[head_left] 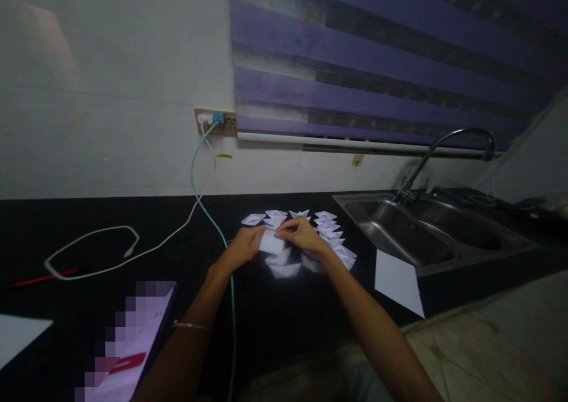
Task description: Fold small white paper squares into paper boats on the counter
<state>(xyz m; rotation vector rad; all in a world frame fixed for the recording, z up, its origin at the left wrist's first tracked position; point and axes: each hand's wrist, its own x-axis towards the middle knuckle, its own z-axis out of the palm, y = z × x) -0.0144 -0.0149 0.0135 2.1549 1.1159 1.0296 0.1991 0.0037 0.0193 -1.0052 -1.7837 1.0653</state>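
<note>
A small folded piece of white paper point(271, 243) is held up over the dark counter between both hands. My left hand point(245, 245) pinches its left edge. At its upper right corner, the fingers of my right hand point(302, 234) are closed on the paper. Around and behind the hands lie several folded white paper boats point(329, 231) in rough rows. One paper boat point(284, 270) sits just below the held paper. Others are partly hidden by my right hand and forearm.
A white sheet point(397, 280) lies by the steel sink point(381, 224) with its curved faucet point(461, 132). Teal and white cables point(233, 331) run from the wall socket point(228, 124) across the counter. A tablet-like screen point(133, 343), a red pen point(44, 277) and another sheet point(20, 337) are at left.
</note>
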